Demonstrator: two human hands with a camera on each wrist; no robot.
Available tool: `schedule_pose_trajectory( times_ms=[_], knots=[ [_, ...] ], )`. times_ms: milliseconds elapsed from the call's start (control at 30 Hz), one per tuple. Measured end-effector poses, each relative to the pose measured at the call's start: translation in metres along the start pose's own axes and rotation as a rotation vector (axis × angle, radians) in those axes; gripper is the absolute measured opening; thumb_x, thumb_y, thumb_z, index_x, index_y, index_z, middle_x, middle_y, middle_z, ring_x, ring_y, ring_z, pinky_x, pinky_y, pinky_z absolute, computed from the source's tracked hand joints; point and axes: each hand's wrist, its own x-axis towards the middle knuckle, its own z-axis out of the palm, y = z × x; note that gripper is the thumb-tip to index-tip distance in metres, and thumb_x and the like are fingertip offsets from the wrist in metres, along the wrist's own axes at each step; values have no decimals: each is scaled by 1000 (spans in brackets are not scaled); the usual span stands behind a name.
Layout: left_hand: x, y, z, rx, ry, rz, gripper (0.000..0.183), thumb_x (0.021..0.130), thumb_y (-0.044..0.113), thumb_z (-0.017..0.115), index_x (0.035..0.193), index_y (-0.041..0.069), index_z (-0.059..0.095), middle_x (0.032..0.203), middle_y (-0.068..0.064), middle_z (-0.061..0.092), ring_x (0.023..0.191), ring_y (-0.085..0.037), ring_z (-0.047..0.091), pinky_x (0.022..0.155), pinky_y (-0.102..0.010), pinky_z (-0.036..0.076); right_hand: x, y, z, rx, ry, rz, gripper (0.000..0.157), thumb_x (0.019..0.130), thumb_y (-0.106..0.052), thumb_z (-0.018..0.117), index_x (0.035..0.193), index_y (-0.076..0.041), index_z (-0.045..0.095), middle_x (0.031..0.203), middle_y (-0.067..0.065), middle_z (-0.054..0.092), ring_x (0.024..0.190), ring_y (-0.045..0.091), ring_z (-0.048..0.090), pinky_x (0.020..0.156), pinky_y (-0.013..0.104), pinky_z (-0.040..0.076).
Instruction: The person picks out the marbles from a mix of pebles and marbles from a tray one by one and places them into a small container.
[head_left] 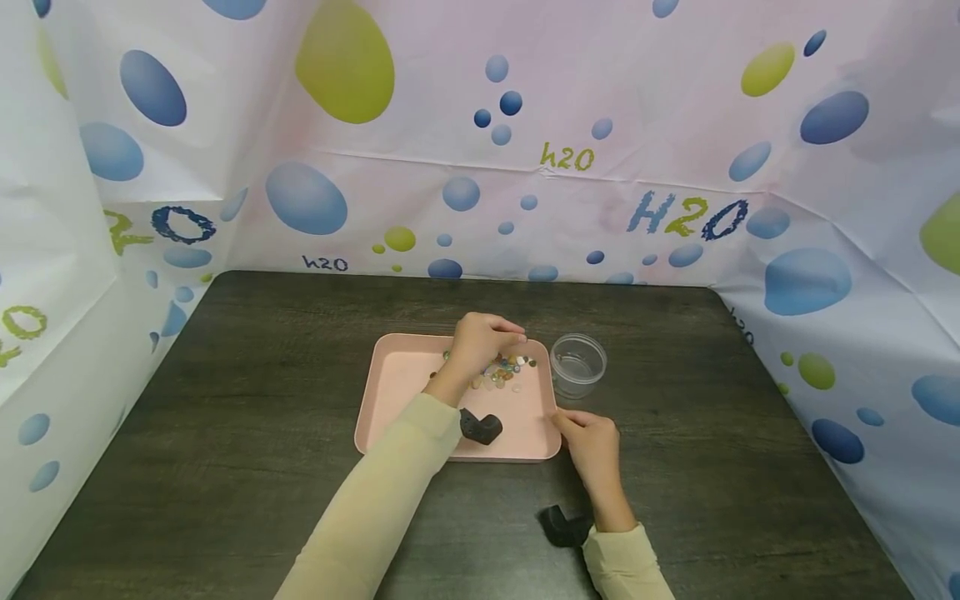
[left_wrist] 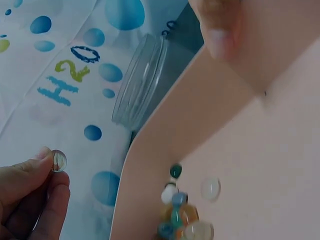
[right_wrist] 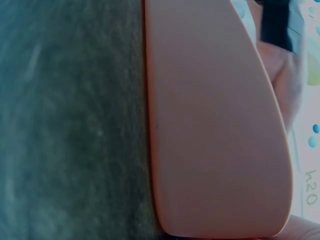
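Note:
My left hand [head_left: 480,342] is above the far right part of a pink tray [head_left: 397,400], pinching a clear glass pebble [left_wrist: 59,161] between thumb and fingertips. Below it, a loose heap of small coloured glass pebbles [left_wrist: 187,215] lies in the tray, with white, green, blue and amber ones among them. A pale pebble [left_wrist: 211,189] sits slightly apart from the heap. At the tray's near right corner my right hand [head_left: 595,442] holds the rim with thumb and fingers. In the right wrist view only a bit of that hand [right_wrist: 301,229] shows, beside the tray's wall.
A clear round tub [head_left: 578,367] stands on the dark wooden table [head_left: 675,417], close to the tray's right side. Black wrist mounts [head_left: 481,427] sit on both forearms. A white sheet [head_left: 420,50] printed with blue and green drops hangs behind and beside the table.

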Motion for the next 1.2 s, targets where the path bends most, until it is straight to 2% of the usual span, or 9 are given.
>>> schedule_pose_trajectory(
  times_ms=[100,200,300,400,533,633,733,900,1200],
  knots=[
    [1,5,9,6,-5,0,16,89,22,76,99,11,81,100,-6,77,81,-29,71,64,-32,56,1,0,1,-7,-1,-4,20,86,-15,74,93,2,80,91,18,77,65,7,56,55,19,46],
    [3,8,17,30,-12,9,15,89,24,77,97,13,81,100,-4,77,76,-18,69,58,-23,48,1,0,1,-9,-7,0,20,86,-15,74,94,2,80,93,19,77,67,6,59,56,18,47],
    [5,11,24,37,-22,18,13,88,26,77,95,16,82,100,-3,77,70,-10,63,57,-21,45,1,-1,1,-9,-12,1,20,86,-16,74,94,2,80,93,19,77,67,6,60,57,18,47],
    [7,13,30,35,-28,13,13,88,26,78,95,16,82,101,-3,77,61,-10,54,53,-22,42,1,-2,1,-10,-15,1,20,86,-16,74,94,2,80,93,18,77,66,5,59,56,18,47],
    [8,15,38,61,-34,21,13,88,24,77,96,15,82,103,-3,77,64,-18,59,53,-22,44,2,-2,1,-18,-12,-13,19,86,-15,74,93,1,80,90,17,77,65,6,57,55,19,46],
    [9,16,43,83,-34,24,12,87,26,78,95,18,82,103,-1,77,72,-16,61,55,-21,45,2,-2,0,-23,-7,-20,18,86,-15,74,92,1,80,87,16,77,63,6,56,55,20,45],
    [10,17,49,95,-32,25,10,86,27,79,92,20,82,100,2,77,74,-9,58,58,-19,44,2,-2,-1,-15,-5,-18,18,85,-14,74,92,1,80,83,15,77,61,4,56,54,19,45],
    [11,16,56,90,-41,40,8,87,26,79,91,19,82,100,2,77,89,-13,64,65,-20,45,1,-2,-2,7,-5,-12,17,84,-13,74,91,2,80,80,13,77,59,2,56,54,18,46],
    [9,16,62,76,-53,48,9,87,24,78,92,18,82,101,-1,77,76,-11,62,59,-20,44,2,-1,-1,-2,-4,-14,17,84,-14,75,91,1,80,82,14,77,59,1,56,53,18,45]
  ],
)
